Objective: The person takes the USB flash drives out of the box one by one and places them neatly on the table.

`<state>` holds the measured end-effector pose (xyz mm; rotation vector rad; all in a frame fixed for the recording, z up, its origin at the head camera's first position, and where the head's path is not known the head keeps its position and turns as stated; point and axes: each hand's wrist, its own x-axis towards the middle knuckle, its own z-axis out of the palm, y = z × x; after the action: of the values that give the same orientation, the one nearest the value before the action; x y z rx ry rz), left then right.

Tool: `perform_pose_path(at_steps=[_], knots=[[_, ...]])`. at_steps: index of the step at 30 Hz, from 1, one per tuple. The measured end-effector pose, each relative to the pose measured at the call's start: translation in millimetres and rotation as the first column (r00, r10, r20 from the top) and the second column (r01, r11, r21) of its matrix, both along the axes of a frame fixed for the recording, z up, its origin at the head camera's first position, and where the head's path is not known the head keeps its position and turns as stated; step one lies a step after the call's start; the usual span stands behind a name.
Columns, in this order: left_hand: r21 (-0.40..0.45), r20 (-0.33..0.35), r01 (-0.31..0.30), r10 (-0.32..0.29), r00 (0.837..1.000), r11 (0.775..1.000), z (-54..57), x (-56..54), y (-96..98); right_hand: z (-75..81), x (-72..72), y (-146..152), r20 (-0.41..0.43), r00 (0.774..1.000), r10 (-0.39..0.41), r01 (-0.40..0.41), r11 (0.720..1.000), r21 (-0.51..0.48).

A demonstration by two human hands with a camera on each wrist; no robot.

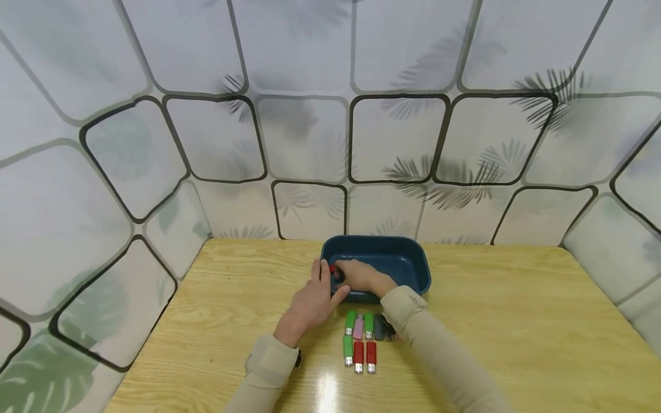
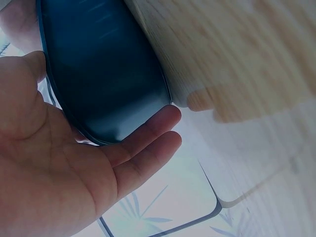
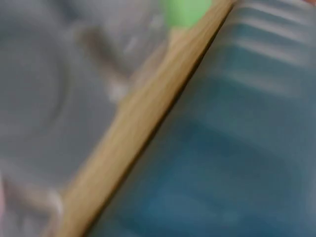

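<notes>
A dark blue rectangular basin [image 1: 423, 258] stands on the table. At its left end lies my left hand [image 1: 310, 301], fingers extended along the outside wall and thumb toward the near rim; the left wrist view shows the fingers [image 2: 148, 165] straight against the basin [image 2: 108, 64]. My right hand [image 1: 358, 275] reaches over the near rim into the basin's left end. Its thumb and fingers pinch a small red and black thing [image 1: 333, 268], mostly hidden by the hand. The right wrist view is blurred and shows the basin's wall [image 3: 222, 148] but no grip.
In front of the basin, USB sticks lie in two rows: green [image 1: 350, 322], pink [image 1: 358, 327] and dark grey [image 1: 379, 327] ones behind, a green [image 1: 348, 349] and two red [image 1: 358, 355] ones nearer. Black items [image 1: 388, 329] lie beside the right sleeve. A patterned wall [image 1: 310, 212] stands behind the table.
</notes>
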<state>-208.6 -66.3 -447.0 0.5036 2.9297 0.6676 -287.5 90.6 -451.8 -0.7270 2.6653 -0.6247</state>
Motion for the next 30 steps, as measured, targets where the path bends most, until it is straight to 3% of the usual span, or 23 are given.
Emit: perform_pose_path(at_steps=[5, 7, 12, 19, 30], knots=[[-0.027, 0.013, -0.010, 0.011, 1.000, 1.000, 2.3, 1.8, 2.0, 0.9, 1.2, 12.1, -0.214, 0.977, -0.024, 0.048, 0.993, 0.108], [-0.019, 0.019, -0.016, 0.017, 1.000, 1.000, 3.7, 2.3, 1.8, 0.8, 0.7, 16.6, -0.261, 0.965, -0.038, 0.078, 0.986, 0.145], [0.005, 0.024, -0.024, 0.024, 0.999, 1.000, 5.4, 2.3, 0.5, 1.9, -1.1, 23.4, -0.233, 0.969, -0.080, 0.126, 0.974, 0.190], [-0.004, 0.025, -0.025, 0.025, 0.999, 1.000, 3.5, 1.7, -0.1, 4.2, -0.7, 24.2, -0.206, 0.975, -0.079, 0.119, 0.975, 0.188], [-0.003, 0.023, -0.016, 0.016, 1.000, 1.000, 2.5, 2.3, 2.1, 1.5, 0.4, 12.9, -0.228, 0.974, -0.003, 0.048, 0.980, 0.194]])
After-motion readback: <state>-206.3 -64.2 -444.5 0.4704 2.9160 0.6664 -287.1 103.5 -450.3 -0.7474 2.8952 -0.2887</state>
